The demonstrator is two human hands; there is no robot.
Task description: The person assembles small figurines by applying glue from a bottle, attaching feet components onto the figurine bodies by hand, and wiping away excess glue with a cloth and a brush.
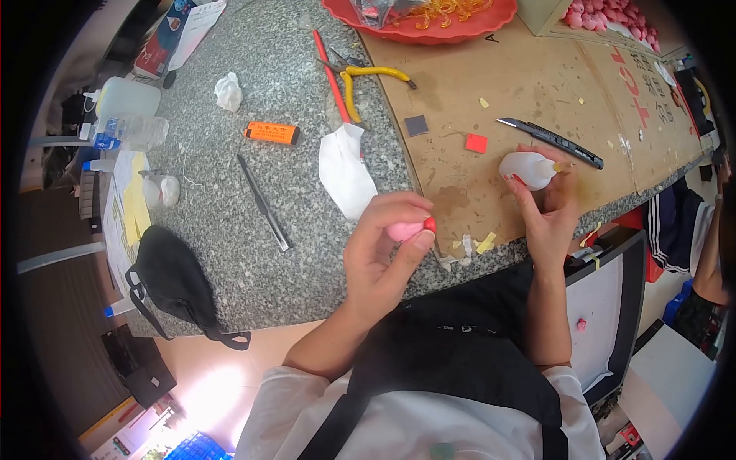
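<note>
At the far left of the speckled grey counter, a translucent white jug and a clear plastic bottle with a blue label are seen lying near the edge, with a black pouch hanging over the near rim. Further right, an orange rectangular lighter-shaped case lies flat, a slim metal tool is laid diagonally below it, and a crumpled white tissue rests beside yellow-handled pliers.

The left hand is closed around a small pink piece with a red tip — pinched between thumb and fingers, just above the counter's near edge. A brown cardboard sheet, marked with red printed characters at its right end, covers the counter's right part; a small dark grey square and a red square lie on it. The right hand is clasped on a small white glue bottle — nozzle pointing right, held over the cardboard. A black utility knife lies just beyond it.
</note>
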